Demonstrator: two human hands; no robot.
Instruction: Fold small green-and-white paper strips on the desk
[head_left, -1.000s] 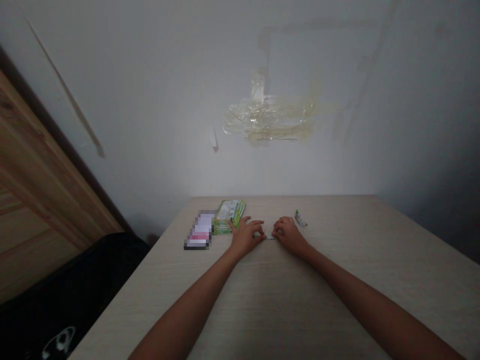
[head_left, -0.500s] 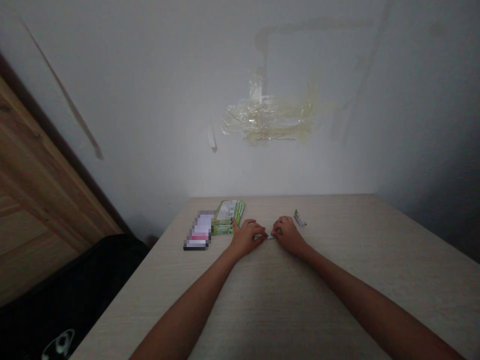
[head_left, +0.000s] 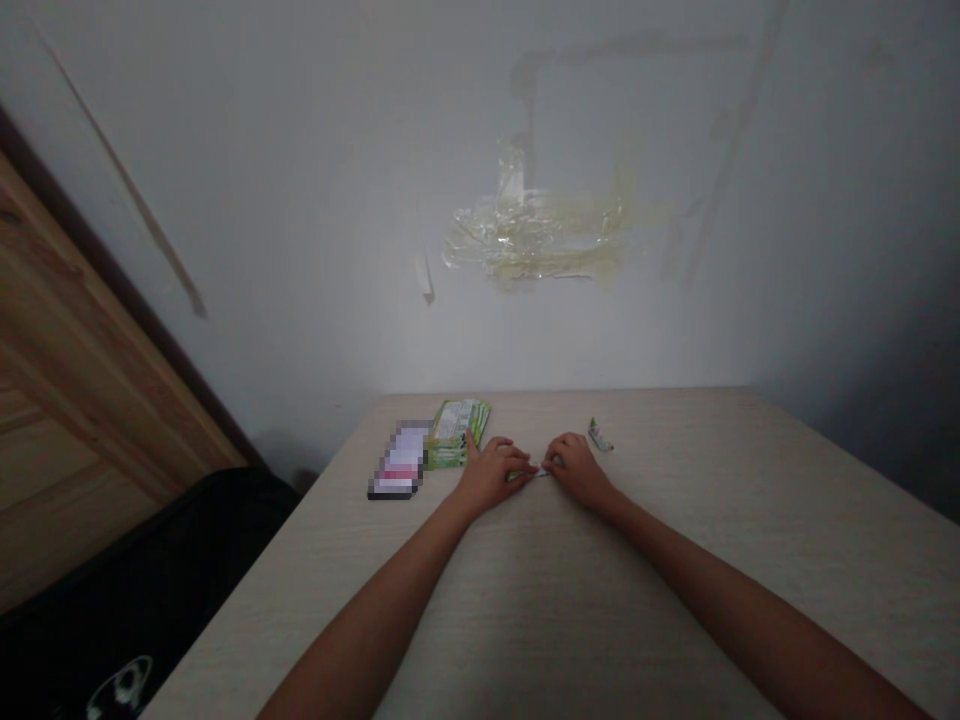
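A thin, pale strip (head_left: 543,472), perhaps folded paper or wrapper, lies low over the tabletop and is mostly hidden by fingers. My left hand (head_left: 496,474) is closed on its left end, fingertips bent together and the thumb side raised. At the right end, my right hand (head_left: 576,468) pinches the strip with curled fingers. Only a small gap separates the two hands. Just beyond the right hand sits a small folded piece with green and white print (head_left: 600,437). A stack of green and white printed packets (head_left: 457,420) rests directly behind the left hand.
A phone (head_left: 397,465) with a blurred-out screen lies left of the packets. The pale wooden table (head_left: 540,600) meets a wall bearing old clear tape (head_left: 540,235). To the left are a black item (head_left: 150,590) and a wooden panel (head_left: 75,330).
Both hands stay nearly in place at the strip. The left fingertips have edged slightly right, narrowing the gap to the right hand.
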